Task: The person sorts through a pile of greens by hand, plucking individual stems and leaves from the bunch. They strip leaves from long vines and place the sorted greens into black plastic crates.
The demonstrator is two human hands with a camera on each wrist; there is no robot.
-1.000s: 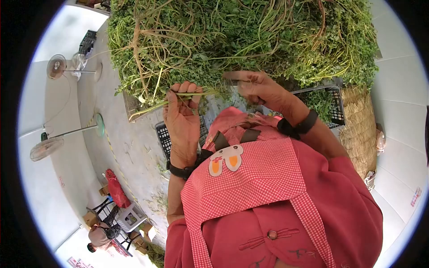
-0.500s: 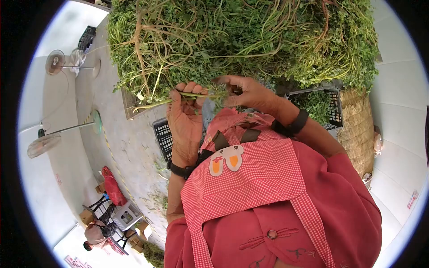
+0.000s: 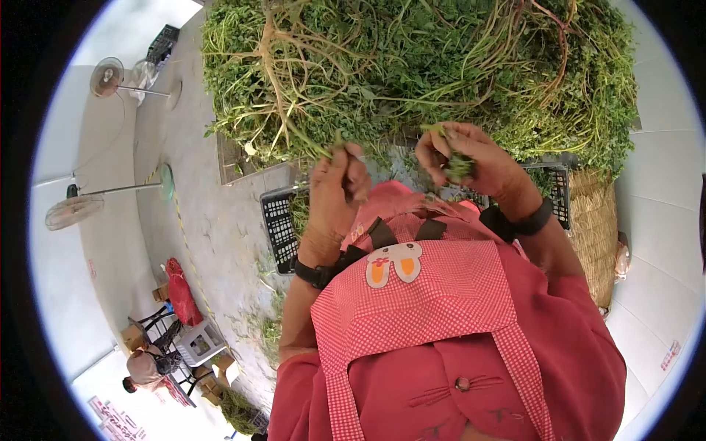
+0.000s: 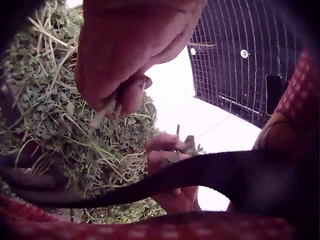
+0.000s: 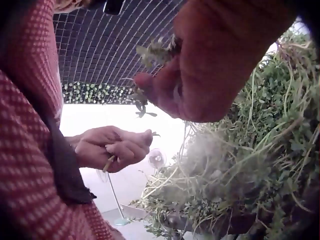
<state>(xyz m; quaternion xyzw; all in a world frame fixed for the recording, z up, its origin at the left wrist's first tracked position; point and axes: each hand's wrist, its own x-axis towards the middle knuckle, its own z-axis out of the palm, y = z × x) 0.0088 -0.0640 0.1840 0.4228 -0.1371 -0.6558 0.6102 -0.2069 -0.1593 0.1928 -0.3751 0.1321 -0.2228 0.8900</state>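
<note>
My left hand pinches a green stem that pokes out from the fingers toward the heap; in the right wrist view a short end of it shows below the curled fingers. Apart from it, on the right, my right hand grips a small leafy sprig. The sprig's leaves stick out past the thumb and fingertips in the right wrist view. Just beyond both hands lies a large heap of tangled green leafy stems, with a thick pale branched stalk on its left part.
Black plastic crates stand below the heap, one on the left and one on the right, with greens in them. A straw-coloured woven roll is at the right. Fans and a seated person are farther left.
The right hand came to the leafy end of the stems in the left hand, then the hands parted, the right with a leafy sprig. The left hand has turned, its fingers now more curled.
</note>
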